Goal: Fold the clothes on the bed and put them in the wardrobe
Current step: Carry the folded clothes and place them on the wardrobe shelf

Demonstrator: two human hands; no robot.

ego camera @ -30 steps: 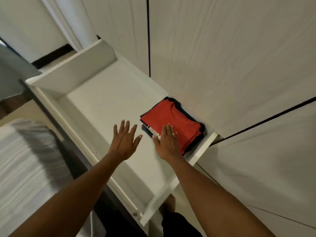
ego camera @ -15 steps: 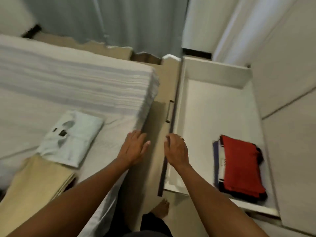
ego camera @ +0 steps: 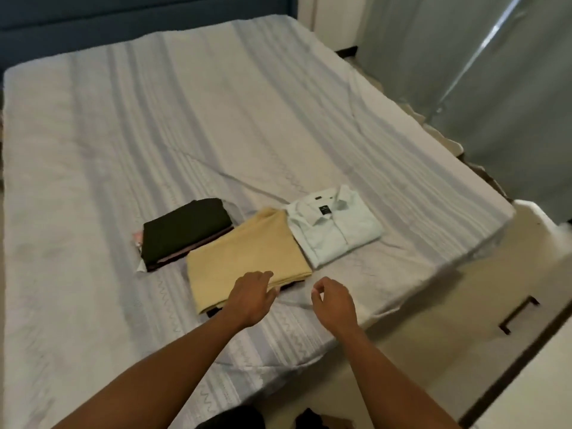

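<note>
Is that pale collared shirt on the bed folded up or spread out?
Folded. The pale collared shirt lies as a compact rectangle on the bed, collar on top, sleeves tucked from sight.

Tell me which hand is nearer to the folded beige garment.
Left. The left hand is at the near edge of the folded beige garment, its fingers over the cloth. The right hand hangs over the bedsheet to the right, apart from it.

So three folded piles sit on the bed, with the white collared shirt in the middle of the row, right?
Not quite: the head view shows the yellow garment in the middle, the black pile to its left and the white collared shirt at the right end. Three piles on the bed is correct.
</note>
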